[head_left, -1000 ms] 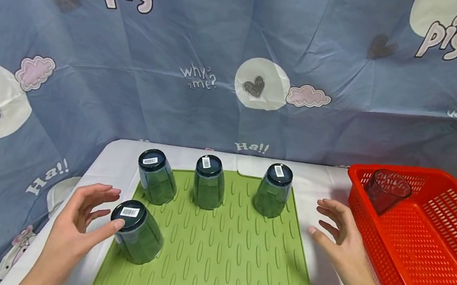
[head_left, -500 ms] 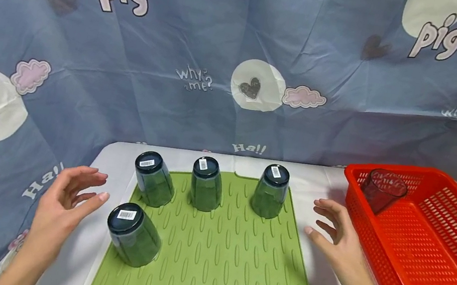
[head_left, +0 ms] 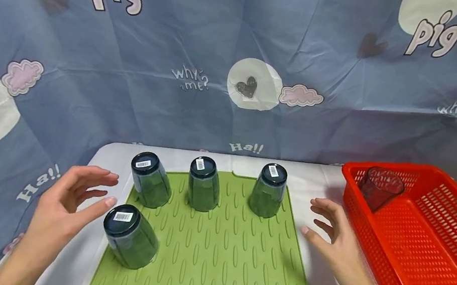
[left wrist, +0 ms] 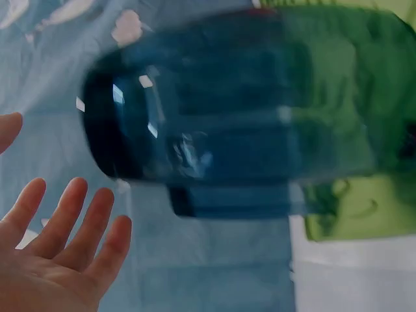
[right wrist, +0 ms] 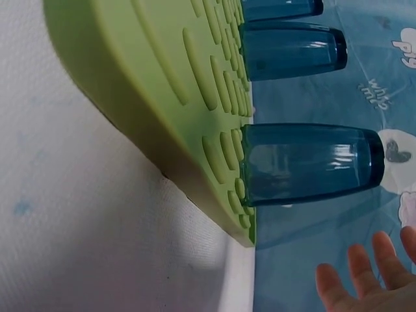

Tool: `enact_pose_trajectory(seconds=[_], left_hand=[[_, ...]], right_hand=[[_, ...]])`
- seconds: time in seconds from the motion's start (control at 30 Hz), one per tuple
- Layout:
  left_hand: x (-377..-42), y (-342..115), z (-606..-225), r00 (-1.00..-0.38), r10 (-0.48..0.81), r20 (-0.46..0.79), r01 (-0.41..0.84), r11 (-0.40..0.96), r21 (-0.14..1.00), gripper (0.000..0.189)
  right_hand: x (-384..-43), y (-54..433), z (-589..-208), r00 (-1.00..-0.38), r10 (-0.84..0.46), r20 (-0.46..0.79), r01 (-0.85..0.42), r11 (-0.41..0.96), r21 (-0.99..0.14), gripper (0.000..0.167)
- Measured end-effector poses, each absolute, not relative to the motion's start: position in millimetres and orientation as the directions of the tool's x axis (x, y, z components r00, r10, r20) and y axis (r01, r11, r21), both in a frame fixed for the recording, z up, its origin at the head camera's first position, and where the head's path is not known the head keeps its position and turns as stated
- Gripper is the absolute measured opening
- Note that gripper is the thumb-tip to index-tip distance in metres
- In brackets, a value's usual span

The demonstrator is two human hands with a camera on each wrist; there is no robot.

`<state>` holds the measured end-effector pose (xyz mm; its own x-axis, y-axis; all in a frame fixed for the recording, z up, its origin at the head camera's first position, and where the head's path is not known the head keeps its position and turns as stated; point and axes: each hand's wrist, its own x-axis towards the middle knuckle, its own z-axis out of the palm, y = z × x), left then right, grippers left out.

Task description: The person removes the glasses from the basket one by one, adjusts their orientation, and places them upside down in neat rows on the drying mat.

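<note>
Several blue-tinted drinking glasses stand upside down on a green ribbed mat (head_left: 206,271). Three form a back row: a left glass (head_left: 151,181), a middle glass (head_left: 204,185) and a right glass (head_left: 268,191). Nearer, at the mat's left side, is a front glass (head_left: 131,237). My left hand (head_left: 66,203) hovers just left of that glass, holding nothing, its fingers spread; the left wrist view shows a gap between fingertips and glass (left wrist: 214,110). Over the strip between mat and basket, my right hand (head_left: 333,235) is empty with fingers loosely bent.
A red plastic basket (head_left: 400,259) stands on the right, with a tinted glass (head_left: 381,187) leaning in its back left corner. White cloth (head_left: 311,177) covers the table. Behind it hangs a blue printed curtain (head_left: 214,17).
My left hand drew back left from the front glass, then came slightly right again. The front glass stays on the mat. My right hand holds its pose; the whole view shifts a little.
</note>
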<state>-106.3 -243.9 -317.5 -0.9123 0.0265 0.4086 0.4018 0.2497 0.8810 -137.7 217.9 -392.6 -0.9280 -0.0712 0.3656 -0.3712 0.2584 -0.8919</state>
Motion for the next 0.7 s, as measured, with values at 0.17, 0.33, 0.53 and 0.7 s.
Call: enact_pose_trajectory(seconds=[0.17, 0.33, 0.53, 0.7], left_hand=[[-99, -224, -307, -0.886, 0.123, 0.447, 0.464, 0.2, 0.863, 0.052], [-91, -204, -305, -0.872, 0.21, 0.441, 0.479, 0.184, 0.859, 0.055], [-87, -189, -310, -0.873, 0.269, 0.408, 0.467, 0.212, 0.859, 0.056], [-88, -182, -319, -0.88, 0.28, 0.382, 0.445, 0.213, 0.87, 0.056]], right_hand=[[-138, 220, -393, -0.926, -0.069, 0.37, -0.375, 0.265, -0.888, 0.056], [-138, 222, -392, -0.927, -0.068, 0.369, -0.374, 0.268, -0.888, 0.057], [-138, 223, -388, -0.925, -0.071, 0.374, -0.379, 0.28, -0.882, 0.057], [-135, 222, -383, -0.928, -0.079, 0.365, -0.371, 0.297, -0.88, 0.055]])
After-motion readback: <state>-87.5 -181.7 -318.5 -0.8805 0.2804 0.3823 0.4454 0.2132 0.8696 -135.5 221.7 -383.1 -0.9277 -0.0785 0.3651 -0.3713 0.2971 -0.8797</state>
